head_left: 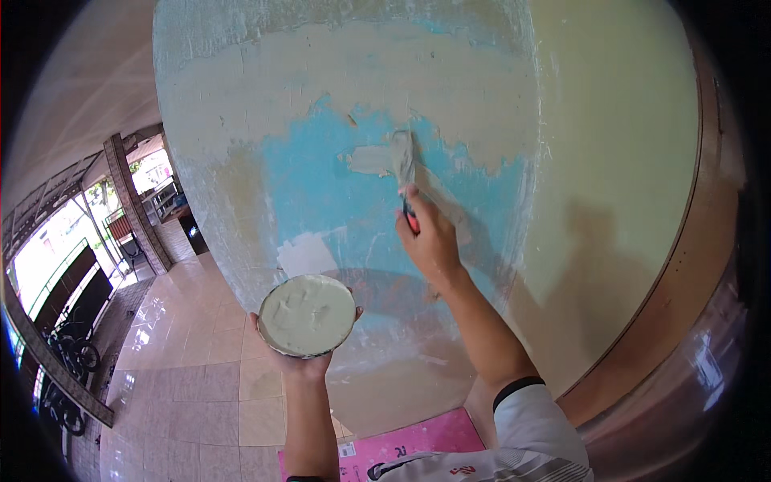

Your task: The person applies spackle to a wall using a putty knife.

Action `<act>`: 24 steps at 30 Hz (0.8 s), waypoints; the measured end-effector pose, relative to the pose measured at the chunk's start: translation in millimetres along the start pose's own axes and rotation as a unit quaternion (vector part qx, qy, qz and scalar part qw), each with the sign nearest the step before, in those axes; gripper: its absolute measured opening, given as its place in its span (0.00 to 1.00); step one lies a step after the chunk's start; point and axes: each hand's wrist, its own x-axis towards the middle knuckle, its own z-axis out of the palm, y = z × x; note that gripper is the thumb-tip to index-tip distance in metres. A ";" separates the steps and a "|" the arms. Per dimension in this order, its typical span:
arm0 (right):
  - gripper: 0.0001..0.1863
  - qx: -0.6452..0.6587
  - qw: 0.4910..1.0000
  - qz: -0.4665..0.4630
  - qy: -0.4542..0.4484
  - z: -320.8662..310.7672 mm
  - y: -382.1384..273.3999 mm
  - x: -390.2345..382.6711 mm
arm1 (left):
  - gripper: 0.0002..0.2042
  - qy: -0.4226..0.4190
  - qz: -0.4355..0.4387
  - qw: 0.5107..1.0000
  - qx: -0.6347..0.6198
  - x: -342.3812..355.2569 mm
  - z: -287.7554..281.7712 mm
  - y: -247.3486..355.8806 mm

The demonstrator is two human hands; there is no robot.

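My right hand (434, 247) grips a putty knife (404, 157) by its red and black handle. Its blade, coated with pale putty, lies against the wall (313, 197) at the right end of a short fresh smear (369, 159). Below and to the left, my left hand (305, 368) supports a shallow round dish (312, 355) from underneath, fingers around its rim. Thick grey-white putty (307, 315) fills the dish. Bare blue paint shows across the wall's middle, with a broad putty-coated band (361, 68) above and a white patch (307, 254) just above the dish.
A pink box or sheet (418, 438) lies on the floor by the wall's foot. Pale green wall (618, 145) and a brown edge strip (654, 309) run along the right. To the left are a tiled floor (193, 386), a pillar (136, 205) and parked bicycles or motorbikes (72, 353).
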 end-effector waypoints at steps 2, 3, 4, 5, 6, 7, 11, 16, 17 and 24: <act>0.26 -0.023 0.999 0.032 -0.009 -3.9 3.0 32.0 | 0.42 -0.009 0.001 1.000 0.026 1.2 -1.0 -1.7; 0.25 -0.027 0.999 0.014 0.018 -2.5 11.0 52.4 | 0.42 -0.009 -0.003 1.000 0.026 1.5 -1.0 -2.9; 0.25 -0.025 0.999 -0.005 0.046 0.2 12.7 65.5 | 0.42 -0.001 0.002 1.000 0.022 1.6 -1.1 -1.8; 0.23 -0.036 0.998 0.058 0.011 -0.4 7.1 71.3 | 0.43 0.007 0.006 1.000 0.019 1.2 -1.1 -0.7; 0.23 -0.037 0.998 0.058 0.012 2.0 9.9 65.8 | 0.43 0.007 0.005 1.000 0.019 0.8 -1.6 -0.1; 0.23 -0.038 0.999 0.024 0.006 6.1 15.6 52.4 | 0.44 -0.005 -0.006 1.000 0.028 0.2 -2.6 0.3; 0.26 -0.025 0.998 0.043 -0.048 2.6 8.8 -6.2 | 0.46 -0.024 -0.002 0.998 0.053 -2.4 -2.3 0.3; 0.26 -0.006 1.000 -0.004 0.025 3.4 12.2 55.0 | 0.46 -0.022 -0.001 0.999 0.037 -2.5 -4.7 -0.1; 0.26 -0.006 1.000 -0.003 0.026 5.0 11.4 65.5 | 0.45 -0.030 -0.002 0.999 0.032 -0.2 -4.4 -0.3; 0.24 0.013 0.997 0.031 -0.066 9.7 21.9 4.6 | 0.44 -0.016 -0.002 1.000 0.011 -0.8 -11.8 5.2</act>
